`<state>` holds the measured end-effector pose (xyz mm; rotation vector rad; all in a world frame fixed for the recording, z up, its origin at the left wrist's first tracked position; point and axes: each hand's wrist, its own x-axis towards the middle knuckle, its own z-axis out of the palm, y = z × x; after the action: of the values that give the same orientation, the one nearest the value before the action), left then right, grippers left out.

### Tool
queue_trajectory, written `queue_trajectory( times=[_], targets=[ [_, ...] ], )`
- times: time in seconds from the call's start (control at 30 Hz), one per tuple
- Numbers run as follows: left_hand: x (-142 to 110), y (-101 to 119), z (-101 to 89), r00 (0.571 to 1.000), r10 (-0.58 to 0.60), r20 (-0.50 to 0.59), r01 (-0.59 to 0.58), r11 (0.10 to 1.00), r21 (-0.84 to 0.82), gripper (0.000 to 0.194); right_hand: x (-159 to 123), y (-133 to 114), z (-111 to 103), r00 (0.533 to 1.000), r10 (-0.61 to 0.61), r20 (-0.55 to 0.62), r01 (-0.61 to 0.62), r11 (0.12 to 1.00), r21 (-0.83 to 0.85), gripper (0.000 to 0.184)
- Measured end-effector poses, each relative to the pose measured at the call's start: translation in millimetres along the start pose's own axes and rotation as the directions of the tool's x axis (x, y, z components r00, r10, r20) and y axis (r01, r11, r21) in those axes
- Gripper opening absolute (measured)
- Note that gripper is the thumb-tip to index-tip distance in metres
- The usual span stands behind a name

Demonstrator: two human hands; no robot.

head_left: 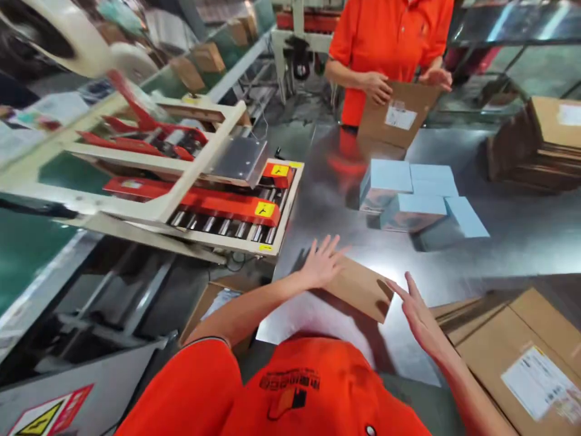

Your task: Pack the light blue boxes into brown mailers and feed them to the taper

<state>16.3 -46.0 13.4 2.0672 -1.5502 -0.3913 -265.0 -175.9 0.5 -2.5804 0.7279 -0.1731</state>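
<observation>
**Cardboard box (pixel 356 289) on the steel table (pixel 331 206)**

The left hand (pixel 320 263) lies open, fingers spread, at the box's near edge. The right hand (pixel 420 321) is open just beside its other corner, gripping nothing. Light blue boxes (pixel 408 191) sit farther along the table. A co-worker (pixel 390 42) holds another cardboard box (pixel 394 115) upright, its inside hidden. Flattened cartons (pixel 521 363) lie stacked at right.

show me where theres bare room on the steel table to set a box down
Bare steel table shows between the red-and-cream carton sealer and the light blue boxes, and between those boxes and the stacked flat cartons. It is crowded at the near edge, where the left hand and right hand flank a brown cardboard carton.
</observation>
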Motion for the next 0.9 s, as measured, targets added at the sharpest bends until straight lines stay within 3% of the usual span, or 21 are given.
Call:
queue_trajectory(
  times=[0.13,0.2,0.27,0.3,0.33,0.43,0.53,0.63,0.7,0.77,0.83,0.9],
  targets=[
    [1.8,-28.8,5.8,0.999,0.012,-0.038,-0.023,0.953,-0.301,0.054,-3.4,-48.0,13.2,0.994,0.090,0.060,-0.089,0.996,-0.015,0.077],
    [2.2,-52.6,9.2,0.971,-0.157,-0.179,0.068,0.902,-0.426,0.052,19.3,-60.8,19.7,0.989,0.141,0.056,-0.139,0.990,-0.034,0.077],
    [-0.1,-79.4,17.8,0.853,-0.415,-0.316,0.250,0.857,-0.451,0.050,64.5,-65.1,20.3,0.984,0.169,0.060,-0.168,0.985,-0.030,0.075],
    [-2.9,-91.6,24.0,0.792,-0.498,-0.353,0.333,0.837,-0.435,0.049,95.0,-66.1,18.7,0.984,0.171,0.059,-0.171,0.985,-0.013,0.075],
    [-6.7,-101.7,30.9,0.763,-0.535,-0.363,0.390,0.828,-0.402,0.047,129.6,-67.6,16.6,0.986,0.161,0.048,-0.161,0.987,0.010,0.077],
    [-18.8,-117.6,51.9,0.829,-0.461,-0.317,0.372,0.877,-0.304,0.031,245.4,-84.9,15.4,0.998,0.068,0.009,-0.069,0.995,0.075,0.080],
    [-23.4,-118.9,65.9,0.867,-0.396,-0.302,0.341,0.914,-0.220,0.024,348.8,-131.2,31.8,0.996,-0.068,0.063,0.059,0.989,0.133,0.083],
    [-21.2,-120.2,72.2,0.885,-0.360,-0.296,0.332,0.932,-0.142,0.026,406.0,-191.2,57.5,0.981,-0.122,0.152,0.078,0.962,0.263,0.093],
    [-20.0,-123.3,74.8,0.894,-0.342,-0.288,0.331,0.939,-0.089,0.027,409.8,-216.0,67.8,0.971,-0.165,0.174,0.081,0.909,0.409,0.105],
    [-21.7,-126.0,77.4,0.900,-0.336,-0.279,0.332,0.941,-0.064,0.027,385.7,-212.4,65.6,0.944,-0.279,0.174,0.139,0.819,0.557,0.110],
    [-26.8,-127.3,79.6,0.899,-0.340,-0.275,0.332,0.940,-0.076,0.026,335.1,-176.1,49.3,0.901,-0.407,0.150,0.245,0.763,0.598,0.106],
    [-33.4,-128.9,80.6,0.902,-0.335,-0.273,0.323,0.942,-0.091,0.026,258.6,-115.2,20.5,0.909,-0.398,0.126,0.294,0.824,0.484,0.095]
  ],
)
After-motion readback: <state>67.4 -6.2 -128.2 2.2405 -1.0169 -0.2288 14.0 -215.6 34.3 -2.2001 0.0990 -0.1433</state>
